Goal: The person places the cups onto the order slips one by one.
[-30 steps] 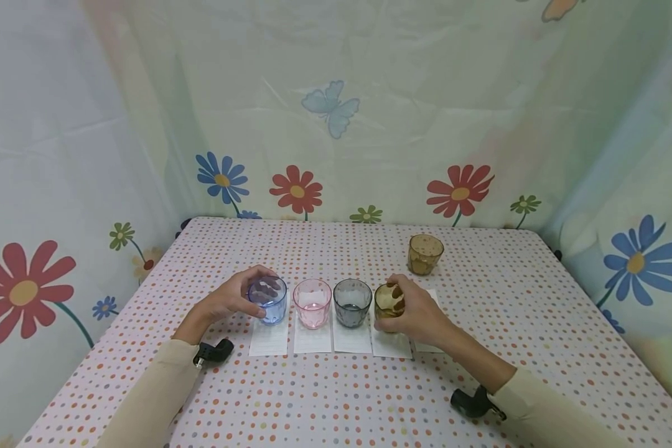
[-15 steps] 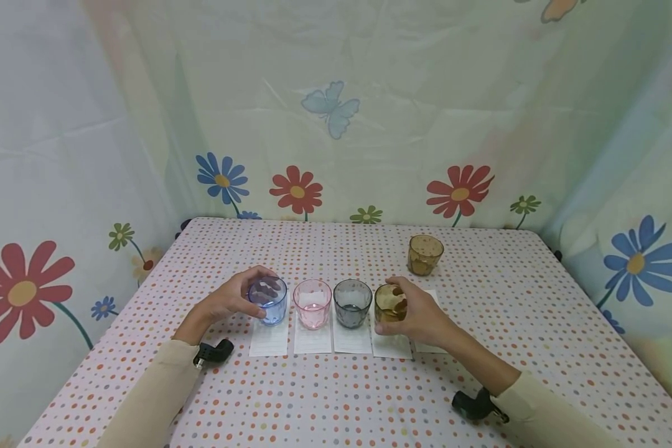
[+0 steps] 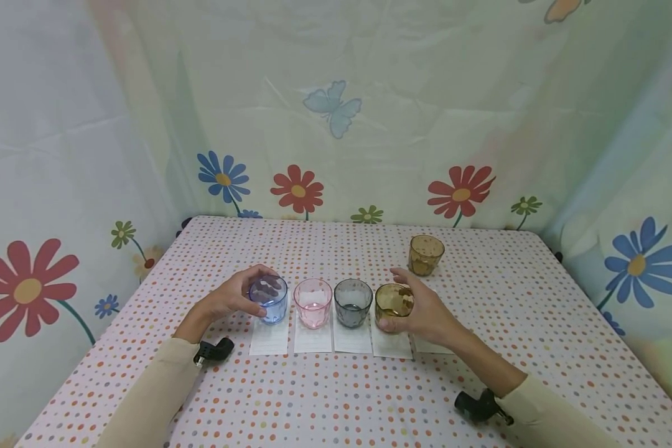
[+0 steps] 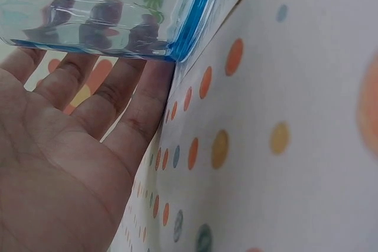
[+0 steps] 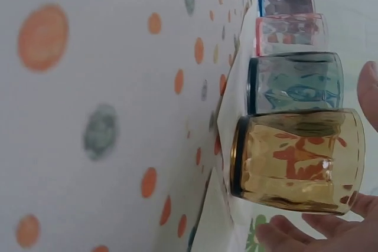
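Note:
Four tinted glasses would be several in all: a blue glass (image 3: 275, 311), a pink glass (image 3: 313, 314) and a grey glass (image 3: 351, 311) stand upright in a row with a yellow-amber glass (image 3: 389, 305) at its right end. My left hand (image 3: 232, 297) holds the blue glass from the left, thumb in front and fingers behind. In the left wrist view its fingers (image 4: 127, 95) lie along the glass wall. Around the yellow-amber glass my right hand (image 3: 430, 316) is spread loosely. The right wrist view shows its thumb (image 5: 369, 90) apart from that glass, with fingers near its far side.
Under the row lie white paper slips (image 3: 313, 342), side by side; one is partly covered by my right hand. A brown-amber glass (image 3: 425, 256) stands farther back on the dotted tablecloth (image 3: 313, 398). Flowered curtains (image 3: 246, 93) enclose the table.
My right hand has loosened from the yellow-amber glass and shifted slightly right, its fingers spreading. The left hand and the other glasses have stayed put.

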`<state>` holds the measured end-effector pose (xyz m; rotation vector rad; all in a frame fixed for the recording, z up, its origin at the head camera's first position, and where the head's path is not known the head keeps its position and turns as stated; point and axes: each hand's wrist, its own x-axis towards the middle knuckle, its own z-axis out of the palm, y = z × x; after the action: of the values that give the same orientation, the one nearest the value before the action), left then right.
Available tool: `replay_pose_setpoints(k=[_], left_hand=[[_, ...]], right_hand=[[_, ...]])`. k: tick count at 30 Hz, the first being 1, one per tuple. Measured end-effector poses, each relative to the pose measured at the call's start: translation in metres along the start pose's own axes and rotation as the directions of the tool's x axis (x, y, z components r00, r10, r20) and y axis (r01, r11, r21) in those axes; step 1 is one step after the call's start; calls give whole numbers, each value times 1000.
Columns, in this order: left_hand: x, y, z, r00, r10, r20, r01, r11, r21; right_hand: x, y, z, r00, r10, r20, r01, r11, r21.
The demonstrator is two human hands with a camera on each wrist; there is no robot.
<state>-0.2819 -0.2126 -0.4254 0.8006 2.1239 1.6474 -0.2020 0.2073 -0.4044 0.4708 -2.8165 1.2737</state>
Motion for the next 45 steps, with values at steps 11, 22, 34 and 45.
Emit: replay_pose_setpoints(k=[11,22,34,45], left_hand=[[0,1,1,1000,-6,-3,6,1000,0],[-1,0,0,1000,10,2,-10,1000,23],[-2,-1,1,1000,9,0,-9,1000,22],[-1,1,2,1000,-4,-1,4,999,34]], right_hand=[[1,-6,-4,991,-55,-124,64,995,72],[7,-5,-12,964,-33,-265,39,999,19],[21,2,-28,930,0,-368,4,1000,9],[34,13,-42,895,60,-441,-50,998,33]])
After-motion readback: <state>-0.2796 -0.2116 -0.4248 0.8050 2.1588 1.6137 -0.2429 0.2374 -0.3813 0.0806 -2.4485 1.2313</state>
